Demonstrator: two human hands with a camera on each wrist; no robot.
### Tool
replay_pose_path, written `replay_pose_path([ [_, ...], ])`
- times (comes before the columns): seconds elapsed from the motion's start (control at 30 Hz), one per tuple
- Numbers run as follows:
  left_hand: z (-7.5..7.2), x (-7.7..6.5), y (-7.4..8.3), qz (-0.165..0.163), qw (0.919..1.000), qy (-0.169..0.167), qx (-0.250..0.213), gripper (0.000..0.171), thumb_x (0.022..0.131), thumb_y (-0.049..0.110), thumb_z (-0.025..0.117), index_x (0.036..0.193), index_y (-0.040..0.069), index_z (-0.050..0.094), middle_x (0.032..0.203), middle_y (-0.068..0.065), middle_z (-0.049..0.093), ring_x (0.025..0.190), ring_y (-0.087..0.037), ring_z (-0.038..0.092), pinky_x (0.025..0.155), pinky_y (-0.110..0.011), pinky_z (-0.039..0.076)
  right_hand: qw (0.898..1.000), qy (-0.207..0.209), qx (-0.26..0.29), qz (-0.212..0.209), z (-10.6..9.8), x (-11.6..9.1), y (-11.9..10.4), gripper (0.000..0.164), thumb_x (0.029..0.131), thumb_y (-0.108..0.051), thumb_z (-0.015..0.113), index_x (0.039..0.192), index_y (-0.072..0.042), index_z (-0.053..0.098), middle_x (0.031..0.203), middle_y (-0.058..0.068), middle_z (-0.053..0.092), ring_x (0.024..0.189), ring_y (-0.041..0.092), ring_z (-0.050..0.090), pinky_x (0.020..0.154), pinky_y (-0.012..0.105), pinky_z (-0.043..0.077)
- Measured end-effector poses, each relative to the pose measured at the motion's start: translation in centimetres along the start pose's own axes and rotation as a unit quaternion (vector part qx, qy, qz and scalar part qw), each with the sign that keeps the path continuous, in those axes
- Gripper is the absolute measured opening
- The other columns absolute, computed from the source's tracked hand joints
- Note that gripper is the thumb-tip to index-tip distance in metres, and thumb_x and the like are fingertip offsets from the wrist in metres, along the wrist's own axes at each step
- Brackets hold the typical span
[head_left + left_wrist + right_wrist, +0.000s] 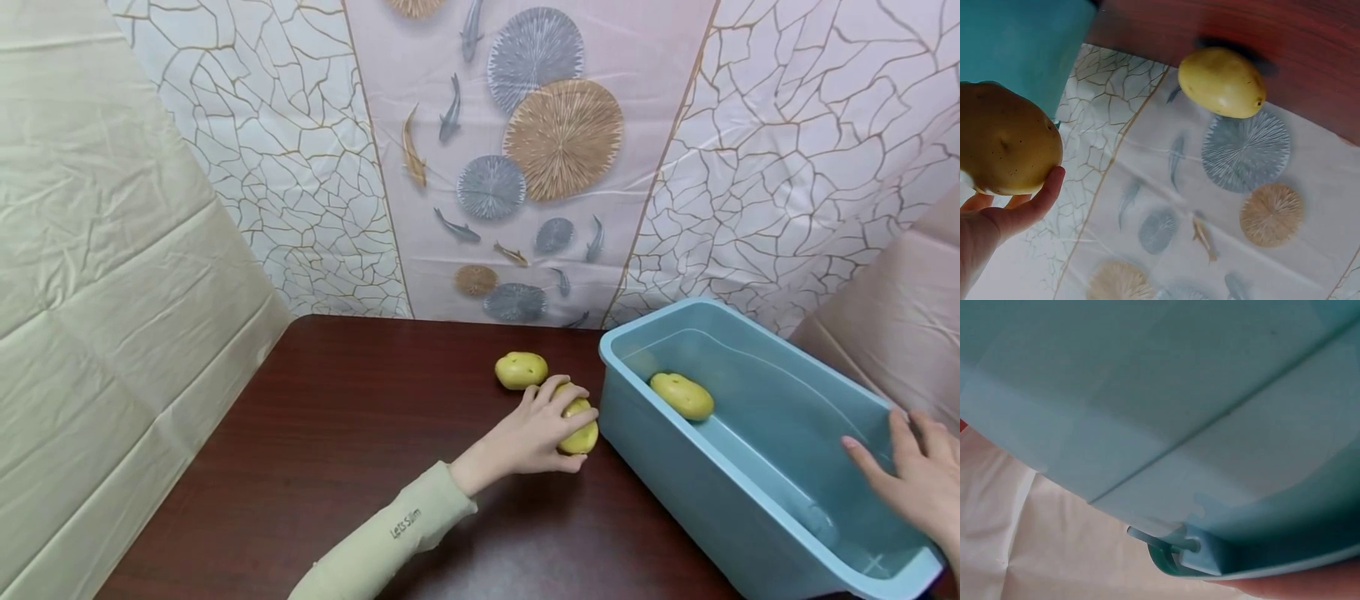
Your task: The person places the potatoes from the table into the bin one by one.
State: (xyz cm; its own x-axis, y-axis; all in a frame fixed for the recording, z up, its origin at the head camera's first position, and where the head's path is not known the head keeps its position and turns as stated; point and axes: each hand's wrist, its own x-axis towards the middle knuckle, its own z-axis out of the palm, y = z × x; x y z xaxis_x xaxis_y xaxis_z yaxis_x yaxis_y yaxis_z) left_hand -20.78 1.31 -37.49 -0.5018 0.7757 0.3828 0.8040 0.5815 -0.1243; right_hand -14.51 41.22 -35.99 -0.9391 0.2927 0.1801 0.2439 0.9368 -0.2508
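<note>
My left hand grips a yellow potato from above, just left of the blue bin. In the left wrist view, its fingers curl against the underside of that potato. A second potato lies on the table slightly beyond the hand; it also appears in the left wrist view. Inside the bin, a third potato rests near the far left wall. My right hand rests at the bin's right rim, with thumb and fingers spread. Only a finger shows in the right wrist view.
The bin stands on the right side of a dark red-brown table. A patterned cloth hangs behind the table's far edge. Cream cloth slopes along the left side, and pale cloth lies beyond the bin.
</note>
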Motion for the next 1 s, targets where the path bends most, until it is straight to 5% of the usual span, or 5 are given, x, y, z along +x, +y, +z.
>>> replay_pose_path([
  [1.0,-3.5,2.3,1.6,0.068,0.9941,0.077,0.034,0.050,0.077,0.047,0.052,0.122,0.025,0.051,0.125,-0.001,0.046,0.121,-0.024,0.035,0.079,-0.033,0.039,1.000,0.002,-0.014,-0.023,-0.1,-0.2,-0.1,0.094,0.086,-0.065,0.014,0.134,0.014,-0.004,0.138,0.037,-0.009,0.129,0.049,-0.012,0.106,0.055,-0.007],
])
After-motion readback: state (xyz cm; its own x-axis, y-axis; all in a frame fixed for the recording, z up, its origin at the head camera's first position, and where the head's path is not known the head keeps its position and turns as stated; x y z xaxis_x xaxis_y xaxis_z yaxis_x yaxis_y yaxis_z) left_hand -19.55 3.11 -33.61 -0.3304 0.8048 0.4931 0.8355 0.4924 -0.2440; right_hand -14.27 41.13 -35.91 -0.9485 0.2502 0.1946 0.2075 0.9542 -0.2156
